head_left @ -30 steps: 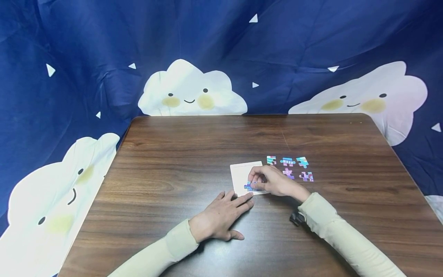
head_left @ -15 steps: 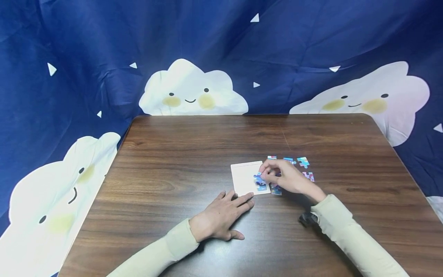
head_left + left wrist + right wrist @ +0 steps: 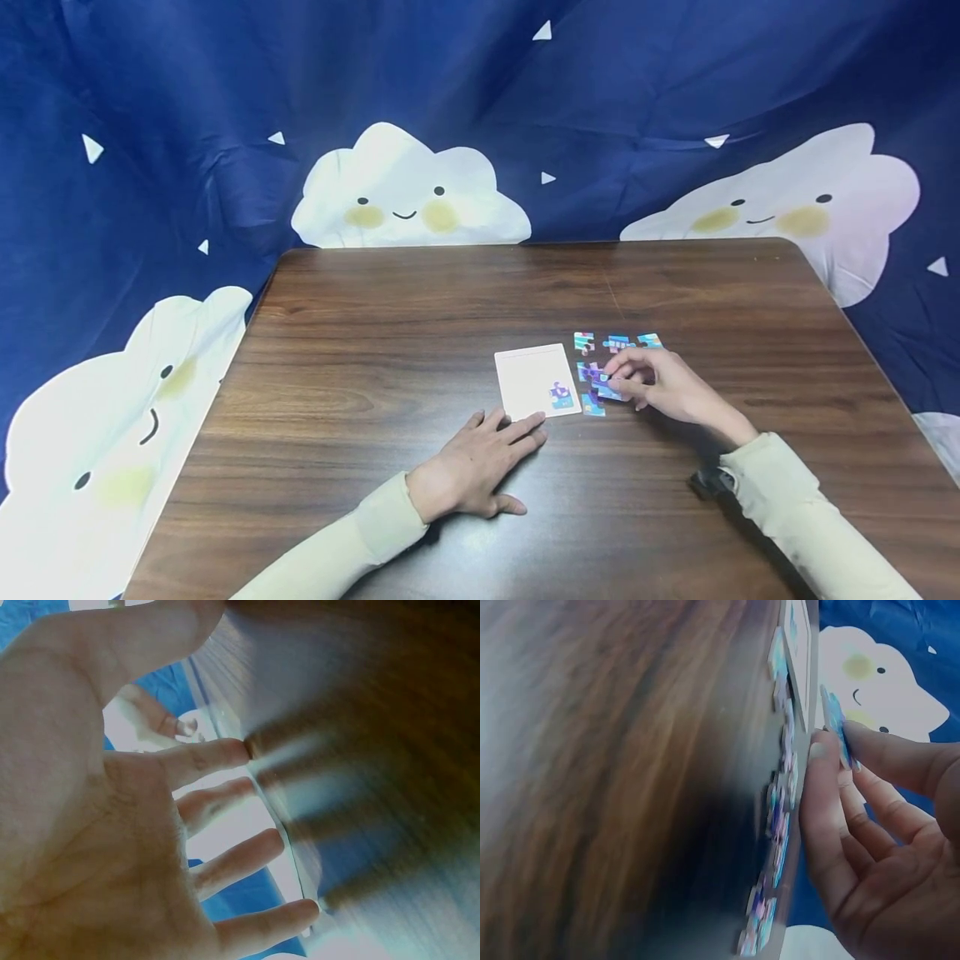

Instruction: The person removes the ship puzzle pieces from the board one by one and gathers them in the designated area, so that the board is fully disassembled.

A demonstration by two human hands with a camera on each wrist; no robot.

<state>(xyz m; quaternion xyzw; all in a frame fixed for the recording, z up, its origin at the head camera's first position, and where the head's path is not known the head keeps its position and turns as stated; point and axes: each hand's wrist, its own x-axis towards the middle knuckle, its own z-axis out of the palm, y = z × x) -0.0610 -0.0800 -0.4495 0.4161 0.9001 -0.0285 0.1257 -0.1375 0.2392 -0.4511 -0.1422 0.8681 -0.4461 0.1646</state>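
Observation:
My left hand (image 3: pixel 476 467) lies palm down on the table with its fingers spread. Its fingertips touch or nearly touch the near edge of a white puzzle tray (image 3: pixel 528 379). One blue and purple puzzle piece (image 3: pixel 560 395) sits in the tray's near right corner. To the right of the tray, my right hand (image 3: pixel 667 387) pinches a blue and purple puzzle piece (image 3: pixel 606 386) between thumb and fingers. The right wrist view shows this held piece (image 3: pixel 835 726) raised off the table, on edge to that camera. Straight fingers of the left hand (image 3: pixel 142 825) fill the left wrist view.
Several loose puzzle pieces lie right of the tray, among them a striped one (image 3: pixel 583 342), a blue one (image 3: pixel 618 342) and one near the tray's corner (image 3: pixel 593 406). My right hand partly covers others. Behind the brown table (image 3: pixel 375 333) hangs a blue cloud-patterned curtain (image 3: pixel 585 100).
The right hand has moved right with the pinched piece, from over the tray to over the loose pieces. The piece in the tray's corner now shows fully. My left hand has stayed in place.

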